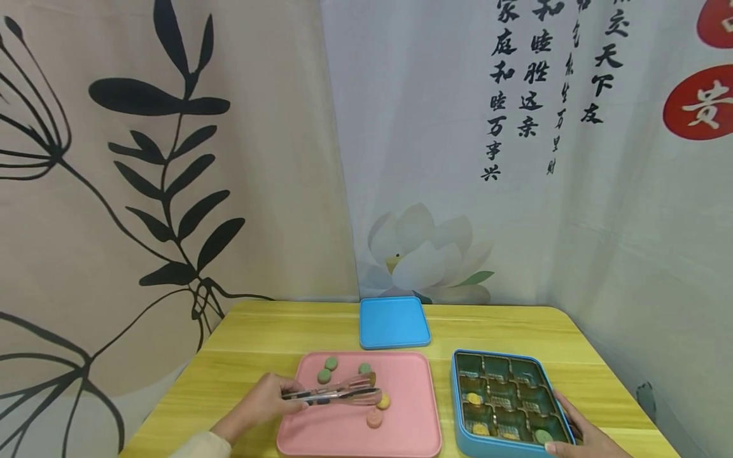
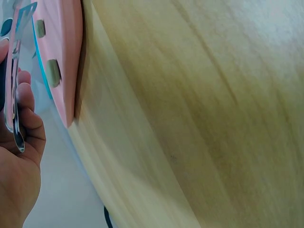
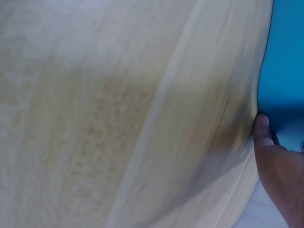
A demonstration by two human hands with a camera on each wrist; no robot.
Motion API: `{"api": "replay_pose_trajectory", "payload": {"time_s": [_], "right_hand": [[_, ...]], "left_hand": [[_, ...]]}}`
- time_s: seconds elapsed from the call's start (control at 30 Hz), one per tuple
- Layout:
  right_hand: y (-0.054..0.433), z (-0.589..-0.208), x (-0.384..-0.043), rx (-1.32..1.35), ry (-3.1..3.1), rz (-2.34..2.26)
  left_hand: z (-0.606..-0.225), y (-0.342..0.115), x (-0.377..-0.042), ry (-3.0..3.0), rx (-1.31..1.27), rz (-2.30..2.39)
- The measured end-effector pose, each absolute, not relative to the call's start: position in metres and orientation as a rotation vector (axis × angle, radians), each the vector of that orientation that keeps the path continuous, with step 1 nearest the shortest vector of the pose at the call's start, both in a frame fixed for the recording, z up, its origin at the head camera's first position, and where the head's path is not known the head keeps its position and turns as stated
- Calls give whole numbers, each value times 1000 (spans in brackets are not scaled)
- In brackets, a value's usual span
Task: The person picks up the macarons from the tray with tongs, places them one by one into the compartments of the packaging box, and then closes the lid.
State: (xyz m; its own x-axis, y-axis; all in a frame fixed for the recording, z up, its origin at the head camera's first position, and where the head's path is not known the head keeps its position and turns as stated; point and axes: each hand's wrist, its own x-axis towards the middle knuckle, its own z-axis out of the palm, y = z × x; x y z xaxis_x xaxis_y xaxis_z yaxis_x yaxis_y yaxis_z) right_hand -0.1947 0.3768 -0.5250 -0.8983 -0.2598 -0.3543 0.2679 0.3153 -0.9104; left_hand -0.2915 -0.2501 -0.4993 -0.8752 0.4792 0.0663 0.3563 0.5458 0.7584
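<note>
My left hand (image 1: 272, 401) holds a pair of tongs (image 1: 338, 393) over the pink tray (image 1: 298, 439), fingers curled round the handle end. In the left wrist view the tongs (image 2: 14, 80) lie across the palm. Their far ends spread to the right, the nearer one overlapping a yellow macaron (image 1: 384, 401). A pink macaron (image 1: 374, 418) lies just in front, and green macarons (image 1: 324, 376) sit toward the tray's back. My right hand (image 1: 592, 432) grips the blue box (image 1: 504, 448) at its front right corner, thumb on the front rim and fingers along the side.
Inside the box is a dark divided insert (image 1: 501, 388); a green macaron (image 1: 542, 436) and several yellow ones (image 1: 474, 398) occupy its front and middle-left compartments. A flat blue lid (image 1: 395, 323) lies behind the tray. Printed curtains (image 1: 286, 159) hang behind the wooden table (image 1: 252, 343).
</note>
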Motion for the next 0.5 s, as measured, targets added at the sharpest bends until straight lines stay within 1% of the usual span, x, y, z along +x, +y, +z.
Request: {"api": "replay_pose_trajectory", "payload": {"time_s": [0.37,0.5], "right_hand": [[374,-523,-194,53,2165,-1621],[375,-524,-193,27,2147,-1633]], "left_hand": [[-505,-242,-291,2678,767,1191],[-507,-239,-291,2667,759,1214]]}}
